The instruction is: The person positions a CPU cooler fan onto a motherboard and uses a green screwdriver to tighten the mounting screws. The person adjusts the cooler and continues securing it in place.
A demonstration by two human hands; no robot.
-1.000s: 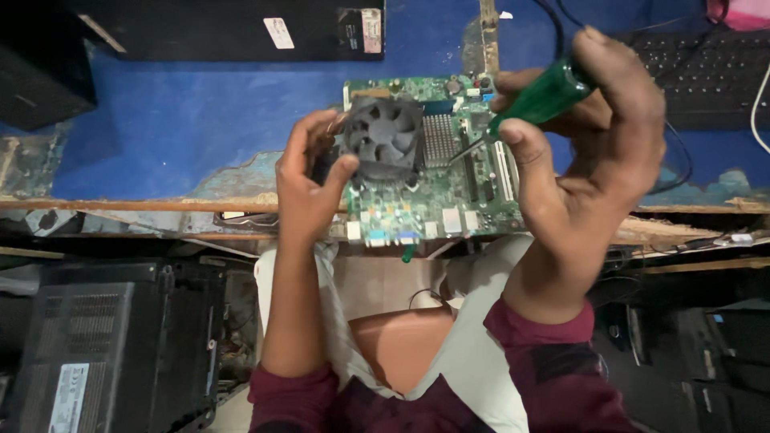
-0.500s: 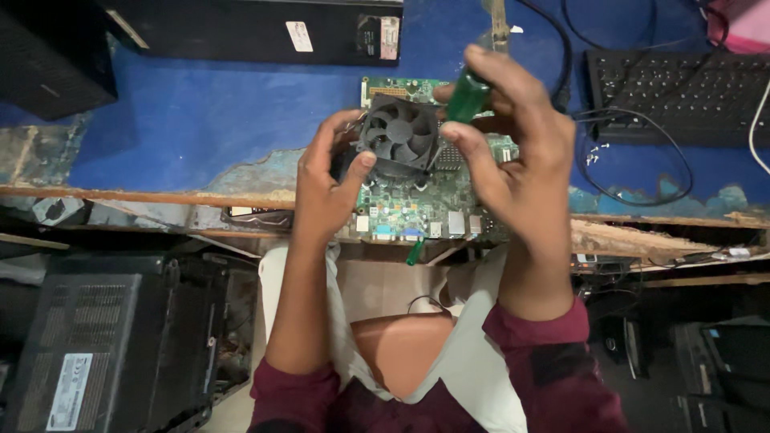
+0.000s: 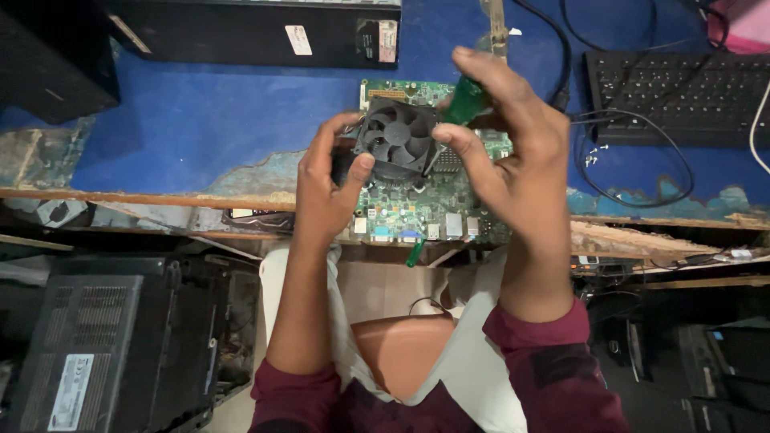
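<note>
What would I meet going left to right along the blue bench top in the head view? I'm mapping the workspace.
Black box at the left edge → left hand → cooler fan → green-handled screwdriver in the right hand → black keyboard.

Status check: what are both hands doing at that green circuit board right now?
Left hand grips cooler fan. Right hand holds green-handled screwdriver at fan's corner. Fan sits on circuit board. Nothing in the way.
</note>
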